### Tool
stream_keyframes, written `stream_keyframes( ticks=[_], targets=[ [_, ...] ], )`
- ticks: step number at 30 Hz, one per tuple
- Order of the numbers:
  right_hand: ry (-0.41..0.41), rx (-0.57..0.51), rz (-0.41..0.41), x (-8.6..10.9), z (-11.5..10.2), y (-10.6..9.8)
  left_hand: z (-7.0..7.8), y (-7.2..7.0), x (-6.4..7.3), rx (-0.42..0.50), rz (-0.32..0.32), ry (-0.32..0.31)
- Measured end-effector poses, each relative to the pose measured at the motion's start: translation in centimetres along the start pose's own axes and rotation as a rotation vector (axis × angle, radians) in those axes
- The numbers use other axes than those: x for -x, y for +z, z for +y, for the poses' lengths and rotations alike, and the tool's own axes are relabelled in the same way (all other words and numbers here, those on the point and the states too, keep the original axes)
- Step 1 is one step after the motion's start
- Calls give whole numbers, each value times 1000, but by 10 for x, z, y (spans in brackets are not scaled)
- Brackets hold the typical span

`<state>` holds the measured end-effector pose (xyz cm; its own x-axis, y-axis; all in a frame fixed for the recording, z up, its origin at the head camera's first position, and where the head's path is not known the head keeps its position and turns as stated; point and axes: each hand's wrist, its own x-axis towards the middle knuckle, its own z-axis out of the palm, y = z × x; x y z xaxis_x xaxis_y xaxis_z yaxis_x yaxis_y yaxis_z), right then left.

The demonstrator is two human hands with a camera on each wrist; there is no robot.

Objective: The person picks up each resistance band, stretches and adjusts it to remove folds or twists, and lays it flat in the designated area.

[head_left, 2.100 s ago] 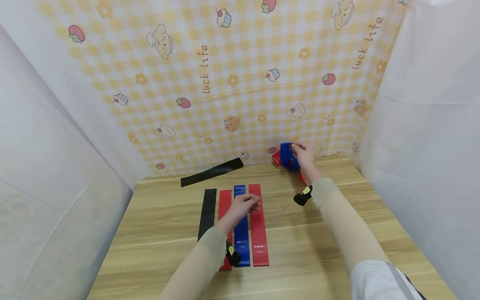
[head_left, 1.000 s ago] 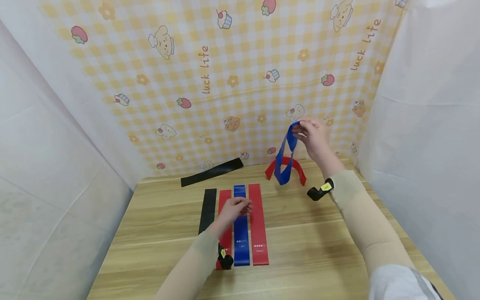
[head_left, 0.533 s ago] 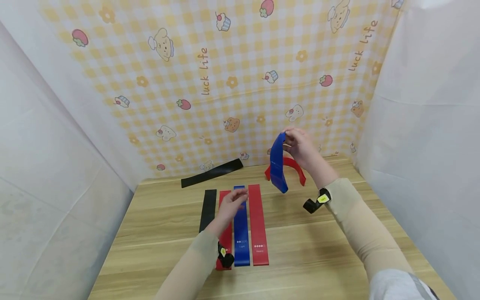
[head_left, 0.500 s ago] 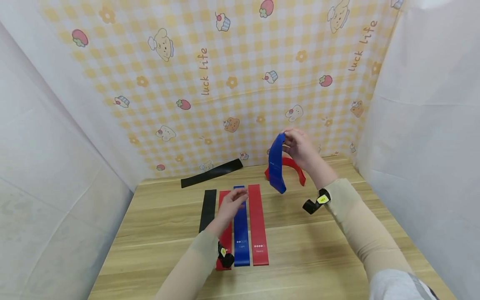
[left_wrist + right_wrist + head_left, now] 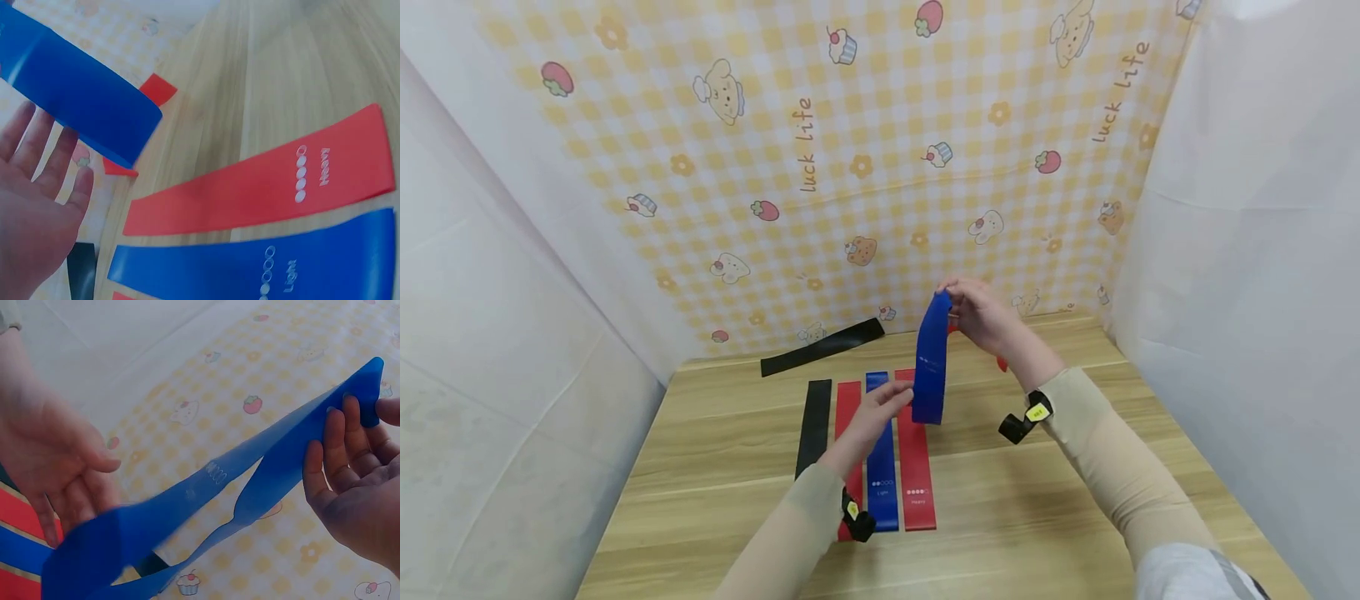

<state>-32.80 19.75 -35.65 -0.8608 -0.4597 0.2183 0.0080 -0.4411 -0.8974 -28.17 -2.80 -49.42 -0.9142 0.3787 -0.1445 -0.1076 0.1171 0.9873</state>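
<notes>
A blue resistance loop band [image 5: 930,358] hangs from my right hand [image 5: 987,321], pinched at its top end between thumb and fingers. In the right wrist view it droops as a long loop with white print [image 5: 215,473]. My left hand [image 5: 874,417] is beside the band's lower end, thumb and fingers spread apart; its fingertips overlap the band's edge. Below lie flat bands in a row: black [image 5: 814,429], red [image 5: 848,408], blue marked Light [image 5: 882,492] and red marked Heavy [image 5: 917,475]. My left forearm hides part of the row.
A black band [image 5: 823,346] lies slanted at the back of the wooden table [image 5: 700,467]. Behind the hanging band and right hand, a red band [image 5: 1002,363] is mostly hidden. A checkered cloth [image 5: 850,208] stands behind, with white sheets [image 5: 1240,275] at the sides.
My right hand has lifted the blue band off the back-right pile and brought it left and nearer, over the row. My left hand has opened its fingers and moved to the band's lower end.
</notes>
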Motion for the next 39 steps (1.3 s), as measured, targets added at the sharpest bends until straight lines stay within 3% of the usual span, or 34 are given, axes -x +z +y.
stream_keyframes(
  ticks=[3,8,15,22,26,34,39],
  targets=[
    [5,14,-4,2,4,-3,-2,6,2,-5,-21,-29],
    [12,37,27,6,9,-12,2,10,11,15,-29,-28],
    [54,58,123,18,16,-28,21,0,27,119,-15,82],
    [71,119,147,31,29,-46,39,-18,42,206,-82,183],
    [129,117,59,37,38,-56,48,-25,48,238,-119,250],
    [227,-36,-273,48,56,-75,62,-31,56,359,-216,374],
    [230,-2,-363,52,64,-81,63,-34,59,390,-244,402]
  ],
)
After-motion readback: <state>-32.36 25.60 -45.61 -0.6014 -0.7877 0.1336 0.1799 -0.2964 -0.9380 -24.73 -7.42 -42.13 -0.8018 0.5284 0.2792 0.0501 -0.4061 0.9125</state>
